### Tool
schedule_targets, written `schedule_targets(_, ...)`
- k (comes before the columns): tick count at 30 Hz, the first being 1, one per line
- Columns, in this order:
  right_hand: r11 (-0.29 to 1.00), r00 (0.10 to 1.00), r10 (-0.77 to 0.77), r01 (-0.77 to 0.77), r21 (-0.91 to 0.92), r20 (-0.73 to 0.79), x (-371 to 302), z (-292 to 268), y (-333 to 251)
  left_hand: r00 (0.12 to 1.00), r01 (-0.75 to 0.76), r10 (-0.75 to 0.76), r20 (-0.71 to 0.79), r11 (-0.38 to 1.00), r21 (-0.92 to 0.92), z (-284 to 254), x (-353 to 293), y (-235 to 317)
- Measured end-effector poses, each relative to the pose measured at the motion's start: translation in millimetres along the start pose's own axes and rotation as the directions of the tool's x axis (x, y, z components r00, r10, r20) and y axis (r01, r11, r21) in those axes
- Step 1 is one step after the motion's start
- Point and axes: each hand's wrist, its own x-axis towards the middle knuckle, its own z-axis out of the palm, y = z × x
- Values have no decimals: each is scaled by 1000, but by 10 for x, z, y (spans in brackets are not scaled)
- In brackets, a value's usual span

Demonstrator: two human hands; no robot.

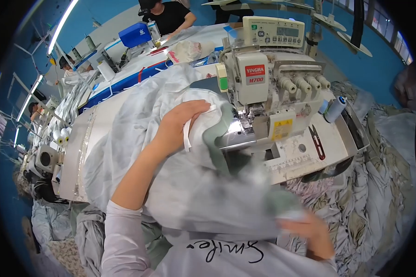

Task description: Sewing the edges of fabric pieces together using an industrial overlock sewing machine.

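A large piece of pale grey-white fabric [138,115] with green parts lies bunched in front of an overlock sewing machine [252,76]. My left hand [182,122] presses down on it just left of the needle area, fingers together and bent over the cloth. A narrow white strip [186,137] shows under that hand; the thumb is hidden. At the lower right, my right hand [309,231] has the near end of the same fabric in its grip. Both that hand and the cloth around it are smeared by motion. Green cloth [216,147] lies along the machine's metal plate.
Red-handled thread snips [318,143] and a blue thread spool [335,109] are on the machine table's right side. Heaped fabric [374,184] fills the right. A control panel [273,32] tops the machine. Behind, a person in black [164,18] works near a blue machine [134,34].
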Motion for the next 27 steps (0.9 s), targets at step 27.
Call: schedule_targets(27, 932, 984, -67, 122, -343, 166, 1111, 769, 436, 911, -272, 204, 357, 950, 151, -219, -164, 667)
